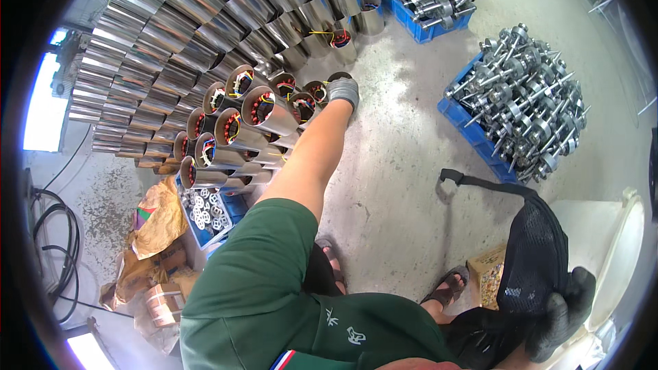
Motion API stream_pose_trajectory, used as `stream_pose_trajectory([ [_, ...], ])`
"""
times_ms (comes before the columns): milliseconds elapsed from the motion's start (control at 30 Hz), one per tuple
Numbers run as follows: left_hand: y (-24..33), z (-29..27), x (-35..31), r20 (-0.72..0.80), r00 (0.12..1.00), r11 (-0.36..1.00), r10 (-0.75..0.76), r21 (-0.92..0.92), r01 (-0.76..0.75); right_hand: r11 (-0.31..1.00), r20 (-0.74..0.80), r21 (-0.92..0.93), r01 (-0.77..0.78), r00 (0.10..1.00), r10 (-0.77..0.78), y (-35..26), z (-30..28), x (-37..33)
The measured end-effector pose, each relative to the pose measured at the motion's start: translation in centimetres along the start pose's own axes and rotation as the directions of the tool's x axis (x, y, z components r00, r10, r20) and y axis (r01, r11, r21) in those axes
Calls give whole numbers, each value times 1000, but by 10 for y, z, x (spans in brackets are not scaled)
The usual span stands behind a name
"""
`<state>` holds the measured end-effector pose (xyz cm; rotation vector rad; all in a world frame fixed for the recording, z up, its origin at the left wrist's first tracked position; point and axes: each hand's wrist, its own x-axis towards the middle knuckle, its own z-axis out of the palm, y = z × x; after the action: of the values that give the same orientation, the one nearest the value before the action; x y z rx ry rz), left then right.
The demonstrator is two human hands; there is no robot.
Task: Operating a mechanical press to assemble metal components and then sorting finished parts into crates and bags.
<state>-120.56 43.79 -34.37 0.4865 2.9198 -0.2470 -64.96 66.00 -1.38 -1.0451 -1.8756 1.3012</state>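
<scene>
My left hand (343, 91), in a grey glove, reaches out to the end of a row of upright steel tubes. Its fingers curl over the rim of one shiny steel tube (336, 77), partly hidden beneath the glove. Beside it stand several similar tubes, such as a taller one (279, 120), with red-tipped windings and coloured wires inside. At the lower right, my right hand (563, 318) wears a dark grey glove, its fingers apart and nothing visible in them. It is close to a black mesh bag (531, 260) with a strap.
Steel tubes (185, 31) lie stacked high at the left. Two blue crates (473, 127) heaped with metal rotors stand on the right. A blue bin (234, 207) of white discs, brown paper (159, 216), black cables (65, 260), a carton (488, 274) and a white tub (617, 260) surround me.
</scene>
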Motion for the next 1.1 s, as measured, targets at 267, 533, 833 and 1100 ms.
stream_pose_trajectory([
  [267, 4, -18, 73, -121, 993, 998, 17, -62, -25, 998, 30, 27, 59, 998, -60, -20, -5, -10],
  [533, -10, 62, 202, -25, 1000, 957, 4, -291, -11, 994, -52, -67, 87, 994, -91, -24, -4, -28],
  [833, 72, 35, 88, -190, 944, 939, 270, -166, -302, 577, 257, -105, 810, 583, -771, 14, -2, 3],
  [1100, 61, 41, -73, -30, 713, 710, 701, 121, -694, 973, 121, -122, 197, 976, -182, -12, -1, -3],
])
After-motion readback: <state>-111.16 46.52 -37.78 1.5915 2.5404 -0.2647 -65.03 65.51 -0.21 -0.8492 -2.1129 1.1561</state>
